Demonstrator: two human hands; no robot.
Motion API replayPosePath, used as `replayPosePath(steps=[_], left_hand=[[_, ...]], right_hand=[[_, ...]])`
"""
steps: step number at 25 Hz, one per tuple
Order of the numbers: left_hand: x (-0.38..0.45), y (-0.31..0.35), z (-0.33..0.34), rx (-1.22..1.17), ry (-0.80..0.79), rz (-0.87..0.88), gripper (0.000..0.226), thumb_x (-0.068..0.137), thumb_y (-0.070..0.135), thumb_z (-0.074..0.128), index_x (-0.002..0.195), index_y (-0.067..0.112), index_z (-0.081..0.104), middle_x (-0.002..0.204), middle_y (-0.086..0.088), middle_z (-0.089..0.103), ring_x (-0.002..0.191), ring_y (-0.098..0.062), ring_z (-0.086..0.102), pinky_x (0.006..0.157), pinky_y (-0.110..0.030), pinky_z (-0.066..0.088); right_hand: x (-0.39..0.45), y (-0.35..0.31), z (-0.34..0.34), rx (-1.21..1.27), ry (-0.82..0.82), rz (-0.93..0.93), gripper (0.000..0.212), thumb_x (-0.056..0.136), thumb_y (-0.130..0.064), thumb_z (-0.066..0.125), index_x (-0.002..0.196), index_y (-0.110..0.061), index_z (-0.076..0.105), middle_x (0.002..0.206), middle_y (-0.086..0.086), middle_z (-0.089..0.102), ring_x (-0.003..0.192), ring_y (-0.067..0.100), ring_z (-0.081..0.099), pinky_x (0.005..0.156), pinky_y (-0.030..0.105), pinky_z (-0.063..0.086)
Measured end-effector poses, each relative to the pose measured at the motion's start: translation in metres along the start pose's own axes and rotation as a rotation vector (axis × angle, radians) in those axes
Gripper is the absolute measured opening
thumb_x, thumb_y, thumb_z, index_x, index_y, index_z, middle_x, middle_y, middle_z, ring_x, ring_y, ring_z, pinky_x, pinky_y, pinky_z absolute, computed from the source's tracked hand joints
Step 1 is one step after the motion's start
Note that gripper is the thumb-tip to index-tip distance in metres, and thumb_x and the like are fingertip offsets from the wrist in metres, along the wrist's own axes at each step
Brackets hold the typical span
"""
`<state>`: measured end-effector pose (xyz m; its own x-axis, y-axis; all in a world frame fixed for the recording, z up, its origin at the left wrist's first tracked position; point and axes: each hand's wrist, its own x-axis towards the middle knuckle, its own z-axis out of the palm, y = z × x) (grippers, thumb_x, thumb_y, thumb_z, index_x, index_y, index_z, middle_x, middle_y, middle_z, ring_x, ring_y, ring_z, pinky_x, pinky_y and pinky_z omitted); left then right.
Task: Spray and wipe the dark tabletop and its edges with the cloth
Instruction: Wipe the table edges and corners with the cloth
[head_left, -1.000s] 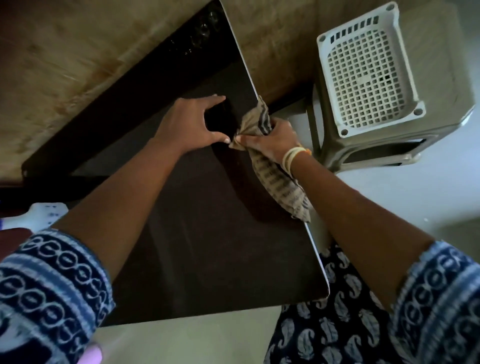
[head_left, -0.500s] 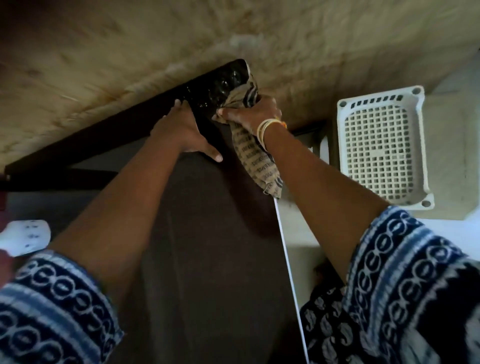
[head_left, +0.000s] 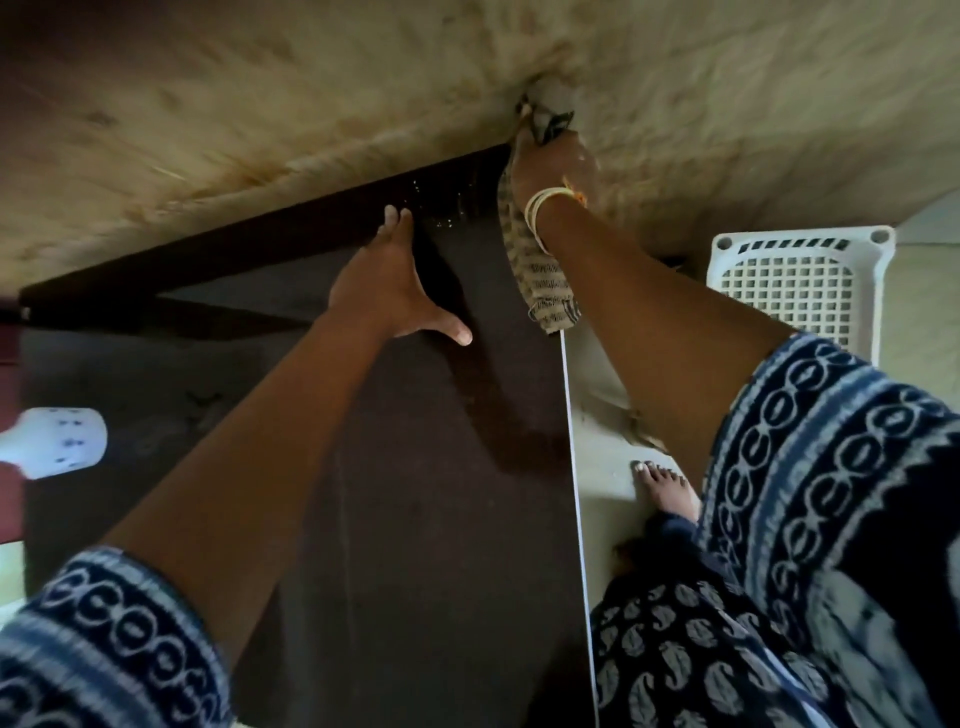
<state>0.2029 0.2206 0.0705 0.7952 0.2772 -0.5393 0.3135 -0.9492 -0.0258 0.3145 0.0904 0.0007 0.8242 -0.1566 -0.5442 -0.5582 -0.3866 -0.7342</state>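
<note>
Gripping the cloth (head_left: 540, 270) at the far right corner of the dark tabletop (head_left: 415, 519), the right hand (head_left: 550, 166) has its fingers curled round the bunched upper part of the fabric, pressing it against the corner where the tabletop meets the mottled beige wall (head_left: 260, 104). The patterned cloth hangs from that hand along the right edge, its loose end lying over the pale edge strip (head_left: 576, 493) that runs down the tabletop's right side. Pale bangles (head_left: 545, 205) circle the right wrist. The left hand (head_left: 389, 280) lies flat on the tabletop near the far edge, fingers straight and together pointing toward the wall, thumb spread out to the right; it holds nothing. Small bright droplets (head_left: 452, 208) speckle the dark surface between the two hands. At the left edge of the view a white bottle-like object (head_left: 57, 441) lies over the tabletop, blurred. To the right, beside the tabletop, stands a white plastic stool (head_left: 800, 280) with a grid seat, and a bare foot (head_left: 665, 488) rests on the pale floor (head_left: 608, 467) just beside the edge strip.
</note>
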Motion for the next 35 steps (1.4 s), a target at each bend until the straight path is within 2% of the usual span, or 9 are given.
replayPosePath(steps=[3, 6, 9, 12, 16, 22, 26, 31, 35], left_hand=[[-0.003, -0.005, 0.003, -0.010, 0.013, -0.017, 0.153, 0.038, 0.061, 0.089, 0.156, 0.018, 0.003, 0.164, -0.001, -0.004, 0.151, -0.025, 0.008, 0.120, -0.047, 0.020], [-0.008, -0.010, 0.009, -0.001, 0.043, -0.083, 0.155, 0.036, 0.071, 0.083, 0.156, 0.016, 0.003, 0.164, -0.004, -0.005, 0.151, -0.023, 0.004, 0.121, -0.044, 0.014], [-0.007, -0.016, 0.014, -0.043, 0.029, -0.139, 0.156, 0.035, 0.074, 0.081, 0.156, 0.016, 0.002, 0.164, -0.004, -0.003, 0.151, -0.020, 0.004, 0.121, -0.043, 0.012], [-0.002, -0.018, 0.016, 0.019, -0.007, -0.105, 0.151, 0.026, 0.089, 0.066, 0.154, 0.025, 0.019, 0.163, -0.005, 0.015, 0.149, -0.023, 0.017, 0.121, -0.046, 0.015], [-0.003, -0.017, 0.016, -0.033, 0.028, -0.103, 0.153, 0.020, 0.089, 0.065, 0.153, 0.026, 0.021, 0.162, -0.003, 0.019, 0.148, -0.023, 0.021, 0.120, -0.047, 0.018], [-0.008, -0.015, 0.013, -0.020, 0.002, -0.130, 0.154, 0.041, 0.074, 0.081, 0.156, 0.015, -0.004, 0.164, -0.003, -0.009, 0.151, -0.022, 0.004, 0.121, -0.043, 0.012], [-0.004, -0.020, 0.015, -0.019, -0.005, -0.118, 0.157, 0.036, 0.079, 0.078, 0.156, 0.016, -0.003, 0.164, -0.004, -0.009, 0.151, -0.022, 0.004, 0.121, -0.045, 0.013], [-0.003, -0.017, 0.012, -0.045, -0.025, -0.105, 0.156, 0.040, 0.070, 0.083, 0.155, 0.013, -0.005, 0.163, -0.005, -0.010, 0.151, -0.024, 0.004, 0.122, -0.044, 0.013], [-0.002, -0.017, 0.011, -0.040, -0.032, -0.111, 0.156, 0.039, 0.072, 0.081, 0.156, 0.014, -0.005, 0.163, -0.004, -0.011, 0.151, -0.025, 0.003, 0.121, -0.046, 0.016]], right_hand=[[-0.007, 0.002, -0.002, 0.089, 0.171, 0.021, 0.045, 0.098, -0.045, 0.048, 0.123, -0.010, 0.059, 0.122, 0.007, 0.065, 0.115, 0.022, 0.059, 0.094, 0.032, 0.047], [-0.032, 0.011, -0.008, 0.090, 0.424, -0.333, 0.048, 0.093, -0.035, 0.054, 0.130, -0.004, 0.056, 0.127, 0.015, 0.062, 0.124, 0.029, 0.053, 0.102, 0.033, 0.039], [-0.061, 0.014, 0.003, -0.211, 0.186, -0.844, 0.058, 0.087, -0.042, 0.054, 0.131, -0.005, 0.056, 0.135, 0.024, 0.053, 0.128, 0.040, 0.046, 0.102, 0.043, 0.037], [-0.059, 0.014, 0.023, -0.785, -0.221, -1.128, 0.065, 0.092, -0.064, 0.029, 0.135, -0.023, 0.055, 0.155, 0.008, 0.033, 0.142, 0.034, 0.028, 0.114, 0.050, 0.023], [-0.029, 0.000, 0.033, -1.134, -0.332, -1.171, 0.069, 0.093, -0.065, 0.015, 0.149, -0.029, 0.033, 0.163, -0.001, 0.003, 0.150, 0.027, 0.003, 0.120, 0.049, 0.005], [-0.025, -0.013, 0.032, -1.031, -0.125, -0.874, 0.058, 0.093, -0.056, 0.032, 0.137, -0.021, 0.048, 0.146, 0.011, 0.041, 0.136, 0.034, 0.032, 0.112, 0.047, 0.020], [-0.035, 0.010, 0.005, -1.068, -0.246, -1.097, 0.065, 0.090, -0.060, 0.027, 0.142, -0.027, 0.045, 0.161, 0.002, 0.018, 0.147, 0.034, 0.013, 0.120, 0.050, 0.008], [-0.043, 0.059, -0.033, -0.978, -0.475, -1.523, 0.065, 0.082, -0.055, 0.028, 0.132, -0.027, 0.059, 0.156, -0.005, 0.032, 0.146, 0.027, 0.025, 0.118, 0.045, 0.015], [-0.020, 0.028, -0.019, -0.973, -0.268, -1.284, 0.064, 0.079, -0.052, 0.029, 0.127, -0.025, 0.062, 0.152, 0.001, 0.040, 0.140, 0.031, 0.037, 0.113, 0.047, 0.025]])
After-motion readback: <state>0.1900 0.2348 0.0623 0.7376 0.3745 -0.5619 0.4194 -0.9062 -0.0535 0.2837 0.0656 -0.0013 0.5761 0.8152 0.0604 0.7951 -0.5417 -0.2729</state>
